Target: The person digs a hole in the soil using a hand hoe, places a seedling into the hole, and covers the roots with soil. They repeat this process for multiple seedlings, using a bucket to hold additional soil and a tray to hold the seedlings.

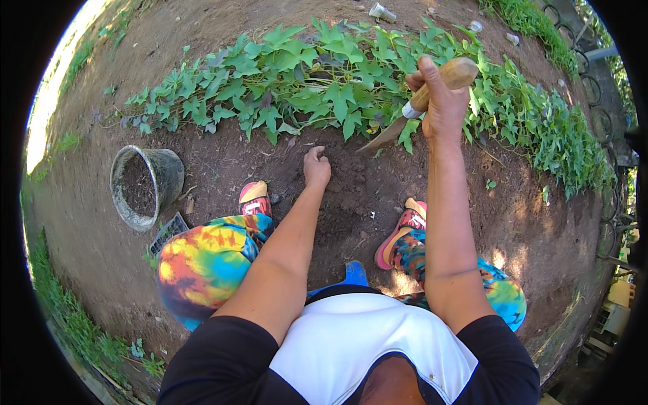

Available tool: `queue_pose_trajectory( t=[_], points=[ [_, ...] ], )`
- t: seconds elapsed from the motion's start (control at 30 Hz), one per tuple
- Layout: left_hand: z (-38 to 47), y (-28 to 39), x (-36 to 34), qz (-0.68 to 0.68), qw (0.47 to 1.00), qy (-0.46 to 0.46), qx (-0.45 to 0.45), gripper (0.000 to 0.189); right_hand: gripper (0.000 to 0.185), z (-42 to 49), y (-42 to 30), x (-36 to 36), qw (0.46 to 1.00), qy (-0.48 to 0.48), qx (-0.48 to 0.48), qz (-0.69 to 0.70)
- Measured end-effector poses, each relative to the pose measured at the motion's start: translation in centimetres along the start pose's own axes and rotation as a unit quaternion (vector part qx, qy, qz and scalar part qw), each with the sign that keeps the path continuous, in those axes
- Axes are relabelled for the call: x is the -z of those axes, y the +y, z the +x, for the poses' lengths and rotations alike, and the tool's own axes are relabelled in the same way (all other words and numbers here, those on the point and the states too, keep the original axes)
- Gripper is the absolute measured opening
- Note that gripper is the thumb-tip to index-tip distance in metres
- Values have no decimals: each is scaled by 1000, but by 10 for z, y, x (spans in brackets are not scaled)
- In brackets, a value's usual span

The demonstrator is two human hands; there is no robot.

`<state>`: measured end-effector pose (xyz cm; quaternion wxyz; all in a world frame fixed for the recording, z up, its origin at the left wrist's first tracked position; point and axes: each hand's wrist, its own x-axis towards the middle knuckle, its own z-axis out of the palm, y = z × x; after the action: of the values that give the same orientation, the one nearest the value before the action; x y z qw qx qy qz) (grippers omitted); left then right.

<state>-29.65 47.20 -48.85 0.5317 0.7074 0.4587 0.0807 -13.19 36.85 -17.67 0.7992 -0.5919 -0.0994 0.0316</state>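
My right hand (445, 109) is closed around the thick wooden handle of a bladed hand tool (383, 135), with a pale collar below the grip. Its metal blade slants down and left, the tip close to the dug soil (347, 177). My left hand (317, 168) is low over that loose dark soil, left of the blade. Its fingers are curled, and whether anything is inside them is hidden. Just beyond both hands runs a row of leafy green vines (324, 76), with lobed leaves; some leaves hang beside the blade.
A dirty bucket (172, 169) partly filled with soil leans at the left. A black plastic tray (169, 232) lies by my left knee. My sandalled feet flank the dug patch, and a blue plastic object (356, 273) is under me. Discarded cups (382, 12) lie beyond the vines.
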Motion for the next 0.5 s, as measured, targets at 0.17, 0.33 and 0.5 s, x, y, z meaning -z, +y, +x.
queue_pose_trajectory(
  t=[0.17, 0.33, 0.5],
  points=[
    [2, -10, 8, -79, 993, 39, 80, 41, 33, 22, 17, -6, 996, -8, 80, 36],
    [7, -13, 9, -177, 975, -21, 130, 49, 30, 5, 141, -29, 963, 62, 11, -261],
    [-7, -19, 8, -109, 972, -131, 163, 61, 17, -17, 196, 9, 969, 36, 46, -241]
  ],
)
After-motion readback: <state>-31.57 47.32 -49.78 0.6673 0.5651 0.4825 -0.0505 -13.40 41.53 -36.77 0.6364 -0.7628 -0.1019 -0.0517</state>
